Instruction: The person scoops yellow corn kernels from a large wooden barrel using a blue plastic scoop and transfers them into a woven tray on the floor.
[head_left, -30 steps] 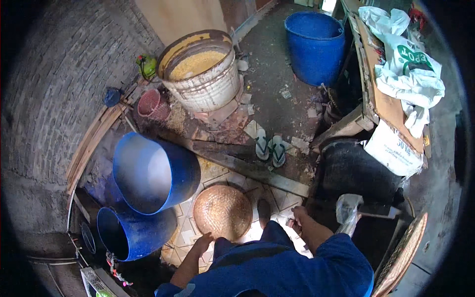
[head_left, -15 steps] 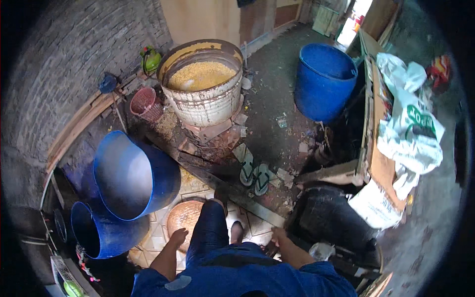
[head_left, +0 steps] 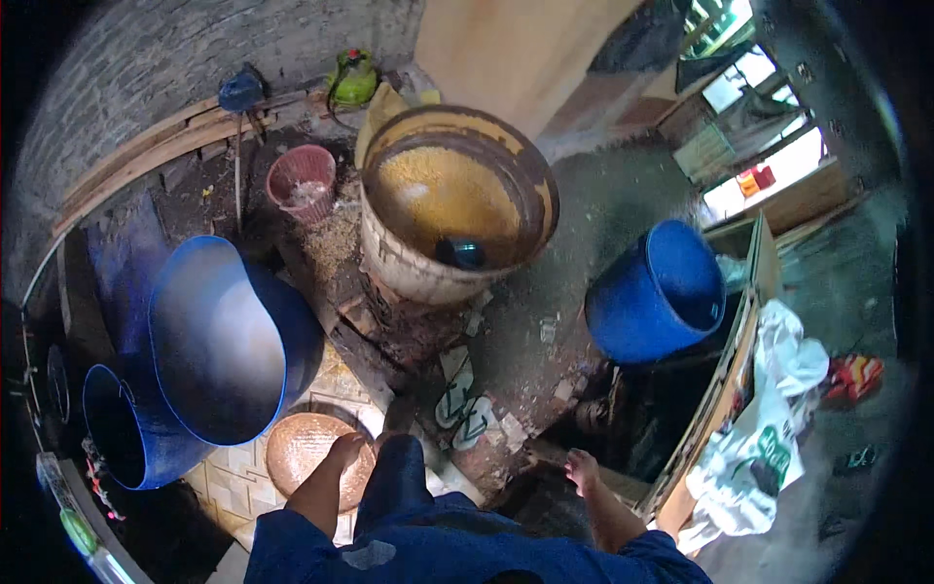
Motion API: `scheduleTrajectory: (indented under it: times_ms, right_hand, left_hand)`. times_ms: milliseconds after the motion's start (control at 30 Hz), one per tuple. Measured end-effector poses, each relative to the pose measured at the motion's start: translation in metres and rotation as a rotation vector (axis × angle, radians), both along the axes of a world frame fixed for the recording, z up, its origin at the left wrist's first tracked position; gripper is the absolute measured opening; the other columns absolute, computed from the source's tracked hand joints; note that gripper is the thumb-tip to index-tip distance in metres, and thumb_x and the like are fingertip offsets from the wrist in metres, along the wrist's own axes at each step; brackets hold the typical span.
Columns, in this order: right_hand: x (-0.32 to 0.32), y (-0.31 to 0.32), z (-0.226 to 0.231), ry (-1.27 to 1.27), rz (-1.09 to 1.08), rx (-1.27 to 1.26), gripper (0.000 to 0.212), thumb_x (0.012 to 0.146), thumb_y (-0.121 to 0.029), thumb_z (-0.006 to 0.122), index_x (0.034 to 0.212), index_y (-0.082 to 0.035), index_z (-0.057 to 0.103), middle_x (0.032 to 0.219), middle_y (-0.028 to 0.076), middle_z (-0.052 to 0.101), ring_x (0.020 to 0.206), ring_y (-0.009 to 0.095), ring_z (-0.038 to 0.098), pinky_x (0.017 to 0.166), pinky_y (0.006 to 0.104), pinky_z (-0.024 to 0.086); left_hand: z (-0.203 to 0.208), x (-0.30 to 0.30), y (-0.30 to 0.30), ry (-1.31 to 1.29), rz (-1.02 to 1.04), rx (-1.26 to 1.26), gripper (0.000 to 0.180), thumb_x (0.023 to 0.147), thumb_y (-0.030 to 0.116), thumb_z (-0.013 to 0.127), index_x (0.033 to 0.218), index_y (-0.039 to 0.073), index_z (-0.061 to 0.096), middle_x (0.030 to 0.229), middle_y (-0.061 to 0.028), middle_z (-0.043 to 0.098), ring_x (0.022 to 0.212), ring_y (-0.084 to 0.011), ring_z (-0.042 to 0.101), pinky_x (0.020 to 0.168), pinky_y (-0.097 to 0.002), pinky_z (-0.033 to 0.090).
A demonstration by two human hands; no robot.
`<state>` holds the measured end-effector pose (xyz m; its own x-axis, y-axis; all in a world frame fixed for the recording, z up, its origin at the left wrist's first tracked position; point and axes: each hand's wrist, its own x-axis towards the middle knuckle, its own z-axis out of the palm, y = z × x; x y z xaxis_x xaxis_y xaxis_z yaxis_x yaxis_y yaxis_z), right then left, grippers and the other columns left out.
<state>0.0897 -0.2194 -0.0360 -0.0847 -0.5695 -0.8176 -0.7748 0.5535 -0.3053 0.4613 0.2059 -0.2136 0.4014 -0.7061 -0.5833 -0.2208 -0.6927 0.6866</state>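
My left hand point(head_left: 345, 450) hangs over a round woven basket point(head_left: 302, 428) lying on the pale tiles. It holds nothing and its fingers are loosely apart. Out to the right, my right hand point(head_left: 583, 470) hovers with slightly bent, spread fingers and nothing in them. Ahead stands a wide, rusty whitish drum point(head_left: 394, 255) holding yellow grains or beans point(head_left: 448, 190). A dark rounded thing with a bluish shine point(head_left: 463, 254) sits inside by its near rim; I cannot make out its kind.
Two blue tubs, one large point(head_left: 306, 331) and one smaller point(head_left: 161, 448), stand at left. A red plastic basket point(head_left: 302, 180) and a green gas cylinder point(head_left: 354, 80) are farther back. At right are a blue barrel point(head_left: 628, 302) and white sacks point(head_left: 754, 457). Flip-flops point(head_left: 474, 421) lie ahead.
The view has turned and come nearer the drum, showing more of its inside. My right hand is now raised away from my side with its fingers spread; my left stays by the woven basket.
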Motion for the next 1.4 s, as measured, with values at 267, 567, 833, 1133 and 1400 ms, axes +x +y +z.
scheduleTrajectory:
  times_ms: [267,567,833,1133,1400]
  right_hand:
    - [0.08,-0.041,0.01,-0.282,0.399,0.213,0.019,0.081,-0.019,0.054,0.098,-0.011,0.055,0.082,0.007,0.057,0.067,0.021,0.055,0.058,0.0321,0.044]
    - [0.139,-0.126,-0.028,-0.038,0.8,-0.095,0.038,0.079,-0.035,0.053,0.105,-0.008,0.06,0.102,0.017,0.06,0.097,0.033,0.056,0.082,0.0381,0.043]
    - [0.201,-0.248,-0.071,-0.16,0.91,-0.095,0.034,0.082,-0.026,0.053,0.11,-0.006,0.053,0.082,0.007,0.058,0.074,0.018,0.057,0.061,0.0305,0.046]
    - [0.296,-0.364,-0.061,-0.449,1.106,-0.125,0.025,0.081,-0.021,0.055,0.092,0.001,0.06,0.077,0.004,0.059,0.069,0.014,0.053,0.062,0.0287,0.043]
    - [0.353,-0.358,-0.025,-0.711,0.953,-0.45,0.021,0.08,-0.018,0.056,0.089,0.0,0.06,0.063,0.001,0.053,0.055,0.01,0.048,0.05,0.0258,0.039]
  left_hand:
    - [0.067,0.057,-0.132,0.479,0.638,0.0,0.042,0.083,0.028,0.049,0.112,-0.002,0.052,0.112,-0.0185,0.055,0.107,-0.0278,0.05,0.091,-0.0345,0.039]
    - [0.075,0.026,-0.068,0.628,0.959,0.29,0.027,0.073,0.022,0.06,0.095,0.006,0.057,0.086,-0.0124,0.059,0.075,-0.025,0.057,0.066,-0.0351,0.046]
    - [0.094,-0.017,-0.1,0.559,1.402,0.385,0.029,0.078,0.029,0.058,0.103,0.015,0.052,0.086,-0.0018,0.052,0.07,-0.018,0.051,0.058,-0.0354,0.042]
    - [0.179,-0.055,-0.264,0.207,1.139,0.174,0.031,0.084,0.023,0.051,0.109,0.004,0.052,0.101,-0.0162,0.057,0.093,-0.0253,0.055,0.077,-0.0335,0.044]
    - [0.224,-0.09,-0.318,0.185,1.109,0.136,0.047,0.084,0.031,0.052,0.12,0.001,0.047,0.113,-0.0181,0.055,0.101,-0.0252,0.054,0.086,-0.0318,0.042]
